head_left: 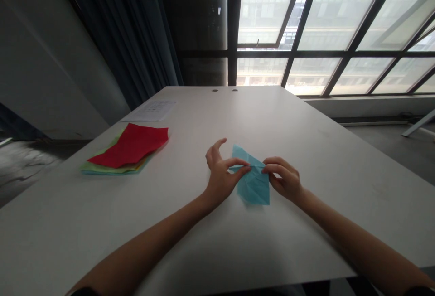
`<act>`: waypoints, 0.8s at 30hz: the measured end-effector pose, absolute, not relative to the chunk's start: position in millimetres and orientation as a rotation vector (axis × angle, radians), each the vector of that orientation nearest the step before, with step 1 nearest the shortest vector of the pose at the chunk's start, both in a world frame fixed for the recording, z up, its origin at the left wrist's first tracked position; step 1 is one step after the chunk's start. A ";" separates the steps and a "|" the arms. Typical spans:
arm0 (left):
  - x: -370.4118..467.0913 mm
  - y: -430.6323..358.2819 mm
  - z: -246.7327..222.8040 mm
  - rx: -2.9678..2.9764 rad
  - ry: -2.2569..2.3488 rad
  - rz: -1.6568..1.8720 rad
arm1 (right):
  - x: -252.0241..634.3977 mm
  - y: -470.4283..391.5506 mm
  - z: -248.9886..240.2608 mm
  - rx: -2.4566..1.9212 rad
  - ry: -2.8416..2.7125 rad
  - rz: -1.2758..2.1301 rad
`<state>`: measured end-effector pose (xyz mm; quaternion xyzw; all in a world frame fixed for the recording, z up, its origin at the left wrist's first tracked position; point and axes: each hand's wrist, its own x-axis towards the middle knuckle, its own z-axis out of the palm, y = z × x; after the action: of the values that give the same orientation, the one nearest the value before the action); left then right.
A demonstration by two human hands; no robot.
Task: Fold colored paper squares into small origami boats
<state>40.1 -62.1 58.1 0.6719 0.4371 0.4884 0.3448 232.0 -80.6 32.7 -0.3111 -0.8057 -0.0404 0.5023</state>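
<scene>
A creased, partly folded piece of light blue paper (254, 188) is held between my two hands above the white table (190, 246). My left hand (224, 171) pinches its left part between thumb and index finger, while the other fingers are raised and curled. At the paper's right edge, my right hand (283, 178) closes its thumb and fingers on it. Several creases cross the paper, and a pointed corner sticks up at its top between the hands.
On the table's left side lies a stack of coloured sheets, with a red sheet (137, 145) on top. Behind it is a white printed page (151, 110). Two small round discs (215, 90) sit at the far edge. Beyond are a dark curtain and windows.
</scene>
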 end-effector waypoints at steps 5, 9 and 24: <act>31.1 -60.7 75.3 2.094 0.696 0.923 | 230.4 -82.9 33.3 -0.733 -1.946 0.032; 27.6 -55.8 76.8 2.155 0.639 0.788 | 224.9 -82.5 25.1 -0.712 -1.842 0.255; 30.6 -42.1 63.0 1.729 0.854 0.919 | 225.1 -78.0 36.1 -0.818 -1.613 1.169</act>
<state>30.6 -42.1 63.0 0.7092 0.3504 0.3770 0.4818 225.1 -78.0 36.1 -0.3345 -0.6595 0.4778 0.4743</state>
